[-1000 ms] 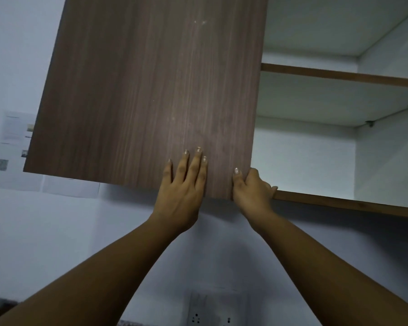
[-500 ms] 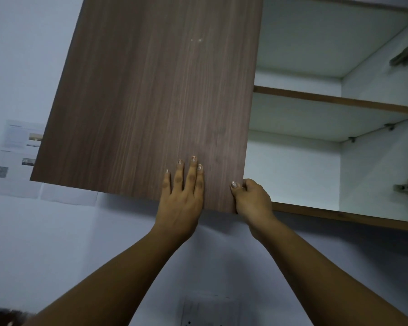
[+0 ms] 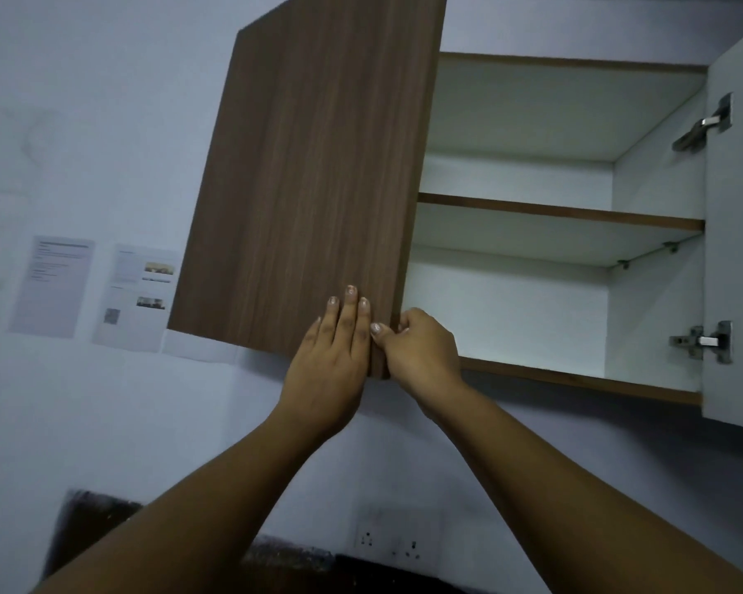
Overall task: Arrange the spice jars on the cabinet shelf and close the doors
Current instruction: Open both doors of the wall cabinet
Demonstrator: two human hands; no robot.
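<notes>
A wall cabinet hangs above me with its brown wood left door [image 3: 314,177] swung partly open. My left hand [image 3: 331,353] presses flat on the door's front near its lower right corner, fingers straight. My right hand [image 3: 421,349] grips the door's free edge at that same corner, thumb on the front and fingers curled behind. The right door [image 3: 736,233] stands wide open at the far right. The middle shelf [image 3: 567,218] and the bottom shelf [image 3: 575,379] show no spice jars.
Two metal hinges [image 3: 704,124] [image 3: 702,341] sit on the right door's inside. Printed papers [image 3: 52,287] are stuck to the white wall at the left. A wall socket [image 3: 389,544] sits below, above a dark counter edge [image 3: 292,559].
The left door has swung further out from the cabinet, showing a narrower face. Both hands stayed at its lower corner, and the view has tilted down to take in the socket.
</notes>
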